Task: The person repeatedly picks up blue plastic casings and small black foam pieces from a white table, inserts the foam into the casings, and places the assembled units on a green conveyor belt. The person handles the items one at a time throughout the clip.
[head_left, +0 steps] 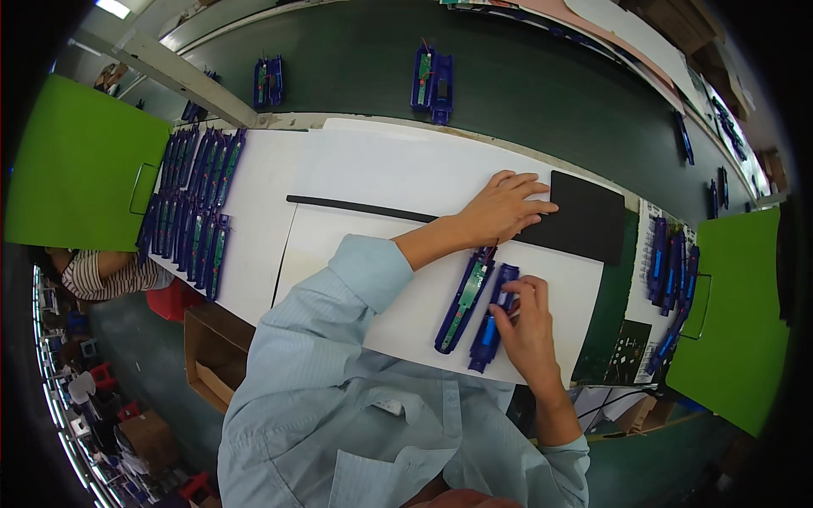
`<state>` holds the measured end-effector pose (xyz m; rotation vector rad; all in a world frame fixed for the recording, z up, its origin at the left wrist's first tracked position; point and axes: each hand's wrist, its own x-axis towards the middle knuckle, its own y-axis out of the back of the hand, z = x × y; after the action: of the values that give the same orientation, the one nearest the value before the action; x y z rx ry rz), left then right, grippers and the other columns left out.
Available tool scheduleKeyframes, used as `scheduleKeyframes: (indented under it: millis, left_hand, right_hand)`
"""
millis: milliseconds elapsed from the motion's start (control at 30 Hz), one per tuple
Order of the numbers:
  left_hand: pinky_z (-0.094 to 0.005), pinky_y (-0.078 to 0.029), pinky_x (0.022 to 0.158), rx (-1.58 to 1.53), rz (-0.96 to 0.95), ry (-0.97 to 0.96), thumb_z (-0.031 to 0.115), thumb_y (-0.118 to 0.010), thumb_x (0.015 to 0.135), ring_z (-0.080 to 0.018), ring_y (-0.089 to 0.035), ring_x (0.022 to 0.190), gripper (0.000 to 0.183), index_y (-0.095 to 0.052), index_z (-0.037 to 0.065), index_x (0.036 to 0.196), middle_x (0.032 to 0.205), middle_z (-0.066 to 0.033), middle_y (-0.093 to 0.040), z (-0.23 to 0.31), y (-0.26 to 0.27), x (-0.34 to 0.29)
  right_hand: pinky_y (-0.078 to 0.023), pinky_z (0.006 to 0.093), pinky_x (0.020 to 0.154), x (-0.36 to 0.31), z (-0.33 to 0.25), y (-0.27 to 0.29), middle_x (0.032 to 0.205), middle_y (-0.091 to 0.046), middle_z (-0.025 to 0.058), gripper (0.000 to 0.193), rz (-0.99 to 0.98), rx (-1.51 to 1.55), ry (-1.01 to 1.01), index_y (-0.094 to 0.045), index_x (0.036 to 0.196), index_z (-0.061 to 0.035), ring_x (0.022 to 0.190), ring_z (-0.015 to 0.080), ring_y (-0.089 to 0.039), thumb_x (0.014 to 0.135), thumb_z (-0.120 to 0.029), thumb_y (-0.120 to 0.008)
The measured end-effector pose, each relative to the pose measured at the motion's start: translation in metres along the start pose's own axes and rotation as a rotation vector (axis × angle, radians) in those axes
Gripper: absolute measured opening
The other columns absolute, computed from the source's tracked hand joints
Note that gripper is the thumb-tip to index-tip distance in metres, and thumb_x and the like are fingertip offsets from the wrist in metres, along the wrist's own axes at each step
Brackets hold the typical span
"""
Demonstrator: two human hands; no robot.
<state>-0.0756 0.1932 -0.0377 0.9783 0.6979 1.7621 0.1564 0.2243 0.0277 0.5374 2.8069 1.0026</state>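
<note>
My left hand (506,208) reaches across the white worktop with its fingers spread, the fingertips at the left edge of a flat black pad (589,216). Below it lies a long blue plastic casing half (466,300) with a green circuit board inside and thin wires at its top end. Beside that, to the right, is a second blue casing half (486,337), tilted the same way. My right hand (530,328) has thumb and fingers bent together on the upper right edge of this second half. Whatever lies under its fingertips is hidden.
Rows of blue casings with boards (190,203) lie at the left, more blue casings (669,267) at the right. Green panels (85,165) flank both ends. A black strip (360,208) crosses the worktop. Opened casings (432,83) sit on the dark green belt (347,68) beyond.
</note>
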Motion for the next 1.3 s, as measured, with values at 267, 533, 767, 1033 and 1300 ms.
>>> scheduleKeyframes:
  millis: [267, 533, 767, 1033, 1300]
  left_hand:
    - [-0.0510, -0.027, 0.126, -0.065, 0.027, 0.011, 0.000, -0.058, 0.099, -0.0295, -0.046, 0.151, 0.050, -0.066, 0.019, 0.145, 0.153, -0.0063, -0.060, -0.004, 0.005, -0.003]
    - [-0.0498, -0.029, 0.126, -0.129, 0.105, 0.088, -0.015, -0.056, 0.089, -0.0283, -0.053, 0.145, 0.064, -0.059, 0.008, 0.149, 0.151, -0.0108, -0.062, 0.001, 0.004, -0.003]
    - [-0.0503, -0.032, 0.125, -0.135, 0.133, 0.119, -0.015, -0.058, 0.087, -0.0278, -0.057, 0.140, 0.066, -0.056, 0.006, 0.150, 0.150, -0.0123, -0.062, 0.002, 0.003, -0.003]
    - [-0.0510, -0.032, 0.125, -0.072, 0.172, 0.107, -0.013, -0.058, 0.089, -0.0256, -0.057, 0.141, 0.062, -0.058, 0.007, 0.147, 0.149, -0.0126, -0.063, 0.008, 0.000, -0.003]
    - [-0.0464, -0.046, 0.105, -0.122, 0.458, 0.123, 0.001, -0.062, 0.096, -0.0364, -0.066, 0.114, 0.030, -0.071, 0.003, 0.125, 0.123, -0.0163, -0.073, 0.039, 0.048, -0.017]
  right_hand:
    - [-0.058, 0.0432, 0.070, 0.052, 0.001, 0.048, 0.117, -0.060, 0.0166, 0.032, 0.148, -0.227, 0.080, -0.067, 0.127, -0.0030, 0.083, 0.0361, -0.070, 0.096, -0.004, -0.074]
    - [-0.057, 0.0456, 0.086, 0.116, 0.037, 0.040, 0.112, -0.059, 0.0154, 0.038, -0.095, -0.326, 0.184, -0.067, 0.129, -0.0047, 0.101, 0.0349, -0.067, 0.093, -0.011, -0.078]
    - [-0.057, 0.0457, 0.086, 0.131, 0.043, 0.040, 0.116, -0.061, 0.0152, 0.038, -0.128, -0.314, 0.188, -0.066, 0.127, -0.0026, 0.099, 0.0373, -0.068, 0.091, -0.007, -0.078]
    - [-0.054, 0.0333, 0.080, 0.122, 0.047, 0.034, 0.112, -0.059, 0.0083, 0.026, -0.038, 0.032, 0.025, -0.071, 0.116, -0.0004, 0.087, 0.0207, -0.063, 0.091, 0.006, -0.074]
    - [-0.053, 0.0282, 0.082, 0.098, 0.046, 0.042, 0.112, -0.057, 0.0071, 0.017, 0.161, 0.285, 0.077, -0.074, 0.113, -0.0004, 0.091, 0.0140, -0.061, 0.096, 0.002, -0.072]
